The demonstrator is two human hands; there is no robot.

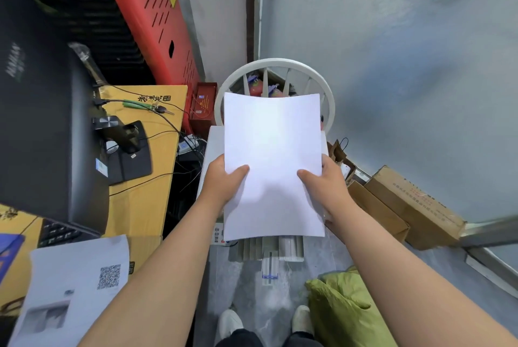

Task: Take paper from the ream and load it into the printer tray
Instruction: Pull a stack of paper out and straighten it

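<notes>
I hold a stack of white paper (pixel 273 161) flat in front of me, lifted above a white chair (pixel 276 64). My left hand (pixel 224 181) grips the stack's left edge, thumb on top. On the right edge sits my right hand (pixel 326 184), thumb on top too. Under the stack, on the chair seat, a white slab (pixel 214 144) shows at the left; it may be the ream. The black printer (pixel 42 122) stands at the left on a yellow desk (pixel 145 200). Its tray is not visible.
A printed sheet with a QR code (pixel 75 287) lies at lower left. Cables, keys and a black pad (pixel 131 156) sit on the desk. Cardboard boxes (pixel 406 206) line the wall on the right. A green bag (pixel 344 310) lies on the floor by my feet.
</notes>
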